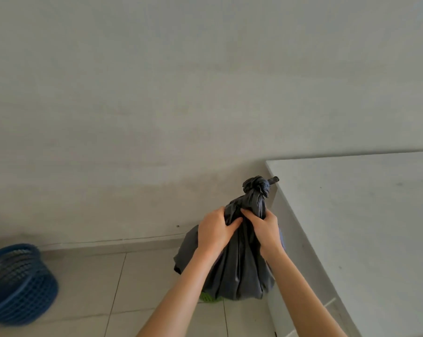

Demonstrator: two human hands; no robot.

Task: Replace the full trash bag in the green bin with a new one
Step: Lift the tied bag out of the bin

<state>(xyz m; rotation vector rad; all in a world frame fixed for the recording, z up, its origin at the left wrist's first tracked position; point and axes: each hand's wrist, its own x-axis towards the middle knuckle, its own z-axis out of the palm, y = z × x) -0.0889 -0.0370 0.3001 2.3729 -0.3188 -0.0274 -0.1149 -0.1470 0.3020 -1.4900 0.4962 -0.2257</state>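
A full dark grey trash bag [239,268] stands at lower centre, its top tied in a knot [256,187]. My left hand [215,229] and my right hand [263,227] both grip the gathered neck just below the knot, side by side. Under the bag only a small strip of the green bin [209,298] shows; the bag hides the rest of it.
A white countertop [363,227] runs along the right, its edge close to the bag. A blue slatted basket [16,283] stands on the tiled floor [89,288] at the far left. A plain grey wall [157,93] rises behind.
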